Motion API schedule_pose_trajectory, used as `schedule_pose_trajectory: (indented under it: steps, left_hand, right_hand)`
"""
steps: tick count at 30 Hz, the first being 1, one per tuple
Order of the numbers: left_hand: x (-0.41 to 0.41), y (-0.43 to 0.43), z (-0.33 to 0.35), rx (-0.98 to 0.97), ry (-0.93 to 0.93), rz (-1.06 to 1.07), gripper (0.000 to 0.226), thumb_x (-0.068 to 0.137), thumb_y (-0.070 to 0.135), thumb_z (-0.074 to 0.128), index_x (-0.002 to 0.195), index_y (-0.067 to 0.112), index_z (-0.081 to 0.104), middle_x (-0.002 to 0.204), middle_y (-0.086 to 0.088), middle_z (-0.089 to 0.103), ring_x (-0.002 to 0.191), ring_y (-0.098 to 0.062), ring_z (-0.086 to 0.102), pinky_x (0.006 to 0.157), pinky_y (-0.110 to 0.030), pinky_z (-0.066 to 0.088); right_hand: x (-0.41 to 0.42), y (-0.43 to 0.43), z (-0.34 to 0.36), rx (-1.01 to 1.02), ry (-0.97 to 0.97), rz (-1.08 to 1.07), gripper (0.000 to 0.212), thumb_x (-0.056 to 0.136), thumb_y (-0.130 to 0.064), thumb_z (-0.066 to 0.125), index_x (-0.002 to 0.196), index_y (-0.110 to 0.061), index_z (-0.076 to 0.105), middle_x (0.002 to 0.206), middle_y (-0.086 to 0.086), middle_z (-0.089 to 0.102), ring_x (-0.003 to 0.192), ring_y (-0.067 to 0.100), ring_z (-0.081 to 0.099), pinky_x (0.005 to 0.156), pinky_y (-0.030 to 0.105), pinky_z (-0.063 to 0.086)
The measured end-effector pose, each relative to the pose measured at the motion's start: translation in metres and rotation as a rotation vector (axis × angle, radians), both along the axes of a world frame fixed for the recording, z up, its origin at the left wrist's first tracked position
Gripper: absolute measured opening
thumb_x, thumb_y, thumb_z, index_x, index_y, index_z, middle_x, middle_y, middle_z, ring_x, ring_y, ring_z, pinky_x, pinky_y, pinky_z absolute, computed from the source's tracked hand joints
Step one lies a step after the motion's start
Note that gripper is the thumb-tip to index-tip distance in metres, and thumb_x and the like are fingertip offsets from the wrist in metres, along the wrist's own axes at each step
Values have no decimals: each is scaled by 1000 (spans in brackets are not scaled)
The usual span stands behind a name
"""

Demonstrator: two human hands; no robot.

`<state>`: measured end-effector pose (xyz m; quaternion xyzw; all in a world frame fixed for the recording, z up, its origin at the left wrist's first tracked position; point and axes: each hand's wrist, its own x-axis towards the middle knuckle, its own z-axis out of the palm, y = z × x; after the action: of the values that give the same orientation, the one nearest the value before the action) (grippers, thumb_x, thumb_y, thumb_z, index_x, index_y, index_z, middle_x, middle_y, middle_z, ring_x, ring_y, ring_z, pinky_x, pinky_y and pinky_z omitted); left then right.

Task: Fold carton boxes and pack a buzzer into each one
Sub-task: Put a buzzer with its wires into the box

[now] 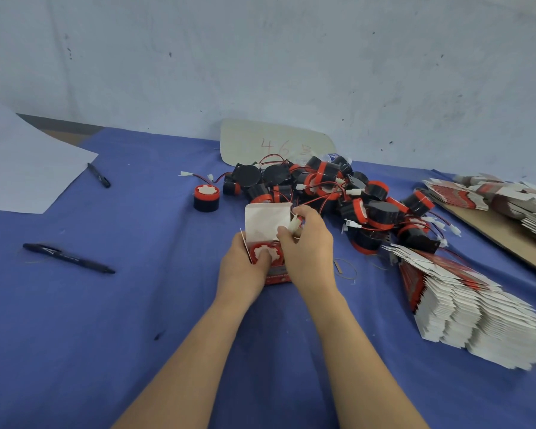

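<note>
The left hand (242, 269) grips an open box (278, 275), thumb on the buzzer (275, 251) inside. The right hand (310, 243) pinches a white plug (294, 225) in its fingers, above the blue tabletop (136, 305)

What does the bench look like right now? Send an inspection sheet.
Surface: blue cloth covering the table.
Job's things: open carton with a buzzer inside; buzzer pile behind; lone buzzer; flat cartons fanned at right.
Clutter: near pen, far pen, paper sheet, loose band.
Hands: left hand grips the carton, thumb on the buzzer; right hand pinches a white connector.
Cables: red leads tangled through the pile.
Surroundings: scuffed wall; numbered card leaning on it.
</note>
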<state>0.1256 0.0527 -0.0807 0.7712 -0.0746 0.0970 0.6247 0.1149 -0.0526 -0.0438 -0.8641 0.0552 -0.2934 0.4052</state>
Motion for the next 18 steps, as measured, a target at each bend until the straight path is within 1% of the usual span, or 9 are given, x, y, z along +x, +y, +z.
schedule_pose_trajectory:
  steps: [1,2,4,6,8,10,12,14,18]
  left_hand:
    - [0,0,0,1,4,3,19,95,17,54,111,23,47,95,13,54,77,-1,52,56,0,40]
    - [0,0,0,5,7,6,21,95,18,53,115,21,48,98,11,55,78,-2,52,56,-1,42]
    - [1,-1,0,23,9,16,25,95,18,53,119,19,48,101,10,55,78,-3,52,54,-3,42]
    - [1,-1,0,37,3,20,25,95,19,53,119,19,48,101,10,55,77,-2,52,53,-4,42]
    - [1,-1,0,30,4,16,24,95,18,53,118,19,48,101,8,55,78,-3,52,55,-3,43]
    - [1,-1,-1,27,9,15,25,95,17,53,119,18,48,102,7,56,80,-5,52,57,-1,43]
    - [1,-1,0,27,10,18,25,95,17,53,119,17,48,103,7,56,83,-7,53,57,0,42]
    - [1,-1,-1,25,9,15,20,95,16,53,114,19,48,99,9,55,80,-6,53,55,0,41]
    - [1,-1,-1,12,3,3,17,94,15,53,105,25,45,88,17,52,76,2,52,52,0,40]
  right_hand:
    - [1,-2,-1,-26,8,5,37,91,-12,60,128,-11,53,119,-2,52,100,15,55,80,22,45]
    - [2,-4,-2,-45,25,8,39,91,-13,60,130,-11,55,123,-2,46,104,15,53,83,21,43]
    - [2,-7,-2,-69,71,13,42,92,-14,60,134,-14,54,117,-3,42,99,15,52,81,17,39]
    - [3,-10,-1,-123,101,22,44,92,-14,59,136,-16,51,113,-1,49,96,16,54,80,21,41]
    - [2,-12,1,-142,115,21,44,92,-10,56,135,-16,49,112,1,58,97,18,57,82,30,49]
    - [1,-14,2,-166,128,17,37,93,-7,53,129,-13,50,113,3,61,98,20,58,84,38,52]
    - [1,-17,1,-235,147,21,28,93,-5,51,120,-9,56,116,5,59,99,21,57,85,38,51]
    - [0,-19,0,-294,155,42,22,93,-5,52,113,-8,61,114,5,59,98,21,56,84,36,50]
    - [0,-20,-3,-429,174,38,17,94,-14,54,109,-16,62,104,-2,65,101,17,52,86,33,44]
